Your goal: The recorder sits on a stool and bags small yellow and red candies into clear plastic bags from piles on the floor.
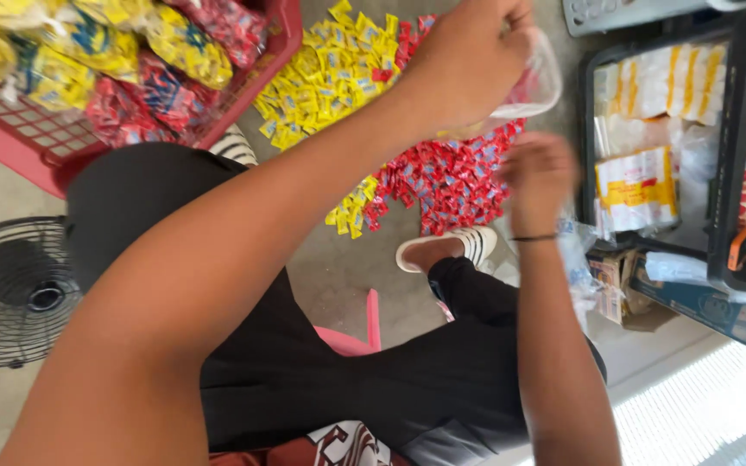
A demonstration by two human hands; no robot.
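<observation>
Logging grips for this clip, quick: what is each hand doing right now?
Left hand: closed, gripping a clear plastic bag.
Right hand: fingers curled just below the bag; whether it holds anything cannot be told.

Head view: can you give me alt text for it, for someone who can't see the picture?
Seen from above, a seated person's left hand holds a clear plastic bag while the right hand hovers just below it. On the concrete floor beneath lie heaps of small yellow sachets and red sachets, with a red basket of filled packs nearby.
</observation>
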